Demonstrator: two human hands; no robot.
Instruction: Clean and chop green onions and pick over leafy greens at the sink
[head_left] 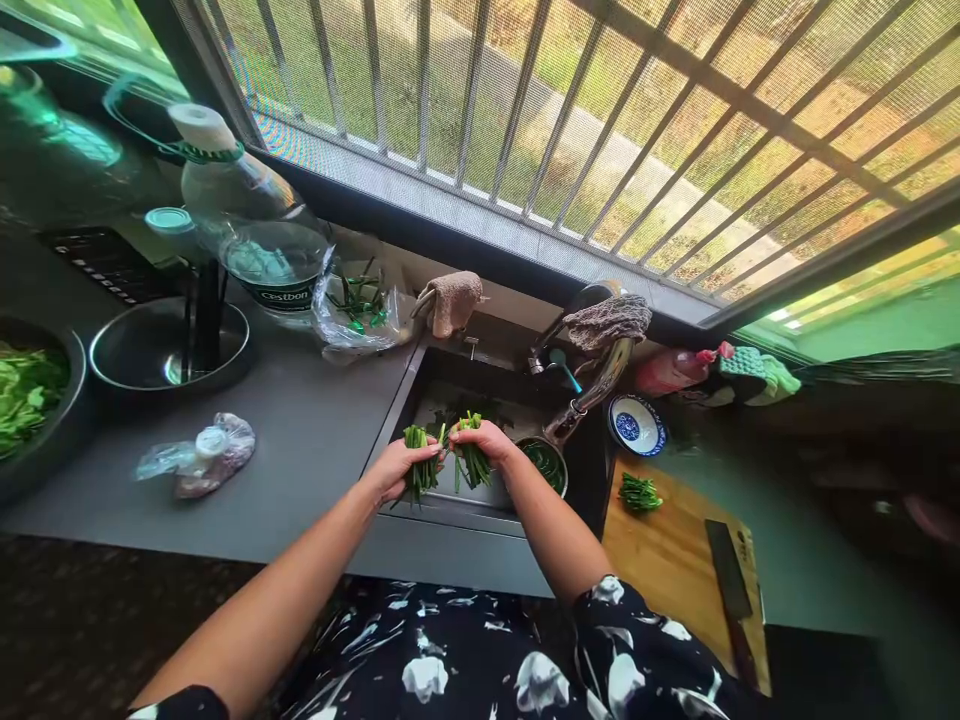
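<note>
Over the sink (427, 400) my two hands are close together, each closed around cut green stalks. My left hand (394, 468) grips a bundle of green stalks (421, 478) that points downward. In my right hand (484, 438) is a second bundle of green stalks (474, 468), its ends hanging toward the basin. Just right of my right wrist, a round pot (564, 470) with greens and water sits in the sink. The sink floor is partly hidden behind my hands. What kind of leafy stalk it is, I cannot tell for certain.
On the right lies a wooden cutting board (667, 570) with cut greens (640, 492) and a cleaver (727, 568). A blue-and-white bowl (637, 425) stands behind it. The faucet (600, 375) leans over the sink. Left are a plastic bag of greens (364, 305), a steel bowl (112, 350) and a knotted bag (214, 460).
</note>
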